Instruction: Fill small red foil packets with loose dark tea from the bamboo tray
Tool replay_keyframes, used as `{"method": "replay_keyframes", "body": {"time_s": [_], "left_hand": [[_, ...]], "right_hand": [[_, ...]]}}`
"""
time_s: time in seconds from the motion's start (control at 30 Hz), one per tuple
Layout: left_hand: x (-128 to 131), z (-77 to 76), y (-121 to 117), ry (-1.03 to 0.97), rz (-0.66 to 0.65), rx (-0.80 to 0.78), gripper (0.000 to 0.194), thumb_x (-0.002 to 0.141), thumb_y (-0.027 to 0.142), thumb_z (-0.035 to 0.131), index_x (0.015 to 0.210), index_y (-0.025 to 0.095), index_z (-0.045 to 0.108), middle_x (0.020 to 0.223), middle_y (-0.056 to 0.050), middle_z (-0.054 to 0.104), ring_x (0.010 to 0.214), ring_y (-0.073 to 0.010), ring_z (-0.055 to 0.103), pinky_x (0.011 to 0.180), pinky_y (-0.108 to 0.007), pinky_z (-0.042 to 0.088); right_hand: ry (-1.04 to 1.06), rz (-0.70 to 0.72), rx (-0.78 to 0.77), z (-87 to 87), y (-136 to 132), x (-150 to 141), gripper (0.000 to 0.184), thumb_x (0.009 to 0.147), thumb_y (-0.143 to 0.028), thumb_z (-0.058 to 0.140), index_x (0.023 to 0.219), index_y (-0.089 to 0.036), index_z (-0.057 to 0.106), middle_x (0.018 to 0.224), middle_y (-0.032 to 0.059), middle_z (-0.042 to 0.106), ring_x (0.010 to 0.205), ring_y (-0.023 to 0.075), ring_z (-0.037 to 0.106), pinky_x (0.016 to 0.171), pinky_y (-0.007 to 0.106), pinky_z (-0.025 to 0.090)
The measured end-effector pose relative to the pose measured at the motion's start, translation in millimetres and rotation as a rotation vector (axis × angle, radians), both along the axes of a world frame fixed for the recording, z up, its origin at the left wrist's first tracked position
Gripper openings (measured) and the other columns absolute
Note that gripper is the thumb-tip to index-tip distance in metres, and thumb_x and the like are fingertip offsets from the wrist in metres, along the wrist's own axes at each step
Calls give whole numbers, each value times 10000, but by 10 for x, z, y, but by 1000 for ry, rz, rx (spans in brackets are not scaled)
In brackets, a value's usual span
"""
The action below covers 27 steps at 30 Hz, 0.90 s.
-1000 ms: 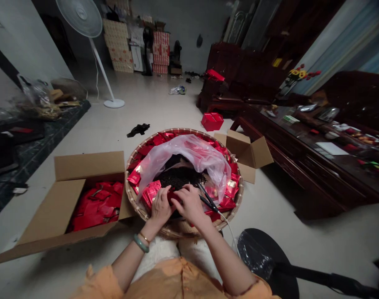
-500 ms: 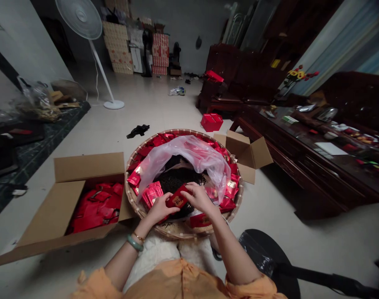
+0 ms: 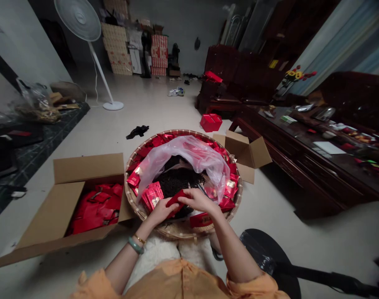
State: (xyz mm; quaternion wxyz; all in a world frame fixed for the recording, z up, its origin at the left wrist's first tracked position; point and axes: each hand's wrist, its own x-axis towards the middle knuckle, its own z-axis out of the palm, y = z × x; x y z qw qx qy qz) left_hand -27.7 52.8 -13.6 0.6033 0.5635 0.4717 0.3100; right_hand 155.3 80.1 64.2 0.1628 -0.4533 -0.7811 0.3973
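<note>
Fingers of the left hand (image 3: pixel 160 211) and right hand (image 3: pixel 197 198) are bent nearly together, pinching one red packet (image 3: pixel 177 197) from both ends, with only its thickness between thumb and fingertips. Around them the woven basket (image 3: pixel 178 231) and the large carton (image 3: pixel 89 166) at its 9 o'clock sit as they did half a second ago, and so does the clear plastic bag (image 3: pixel 192 145) folded back toward 12 o'clock about the loose dark material (image 3: pixel 173 180). What has changed is the packet: its gold-printed face, in plain view then, has been tipped out of sight, which suggests that it is being worked between the hands and not put down. It lies over the near edge of the dark material, left fingers at its 8 o'clock end, right fingers at its 2 o'clock end. Another flat red piece (image 3: pixel 200 220) rests at the basket's 5 o'clock. Smallest, a thin dark tool (image 3: pixel 202 189) shows at the right hand's 1 o'clock; whether that hand holds it, I cannot tell.
</note>
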Motion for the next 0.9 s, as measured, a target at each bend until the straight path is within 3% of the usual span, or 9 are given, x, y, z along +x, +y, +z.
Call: {"method": "replay_keyframes", "body": {"time_s": [0.13, 0.27, 0.4, 0.6, 0.73, 0.9], "left_hand": [[14, -59, -7, -70, 14, -64, 492, 721, 612, 552, 828, 133, 572, 639, -3, 593, 473, -125, 545, 451, -240, 423], [51, -67, -10, -161, 34, -138, 620, 685, 719, 499, 875, 133, 561, 693, -41, 644, 482, -148, 587, 441, -245, 430], [64, -30, -4, -219, 84, -199, 690, 638, 774, 485, 865, 127, 555, 690, -60, 664, 478, -151, 592, 440, -246, 429], [23, 49, -15, -255, 104, -163, 700, 606, 795, 495, 849, 142, 560, 734, -68, 686, 558, -174, 619, 532, -287, 478], [29, 40, -24, -226, 107, -150, 720, 605, 813, 468, 849, 143, 567, 729, -70, 687, 565, -181, 623, 524, -288, 474], [56, 16, -34, -228, 77, -171, 724, 630, 798, 468, 853, 118, 581, 700, -79, 679, 511, -170, 609, 475, -269, 454]], "right_hand": [[-11, 2, 24, -38, 11, -4, 323, 875, -419, 457, 835, -184, 675, 680, -23, 633, 629, 110, 531, 594, 199, 372], [-33, -84, 177, -27, -14, -45, 247, 864, -374, 498, 806, -200, 664, 695, -8, 637, 645, 122, 547, 604, 213, 380], [148, -241, 331, -23, -27, -54, 175, 836, -324, 548, 899, -208, 662, 835, 34, 673, 773, 155, 596, 699, 249, 437], [345, -551, 387, -67, 5, 12, 230, 852, -323, 490, 941, -181, 647, 889, 70, 648, 792, 165, 592, 664, 257, 461], [304, -385, 282, -104, -24, -7, 270, 823, -367, 551, 1011, -197, 645, 879, 55, 642, 721, 147, 577, 625, 243, 443], [253, -319, 282, -160, -38, -38, 219, 823, -354, 571, 748, -185, 689, 702, 27, 636, 650, 134, 568, 609, 234, 410]]}}
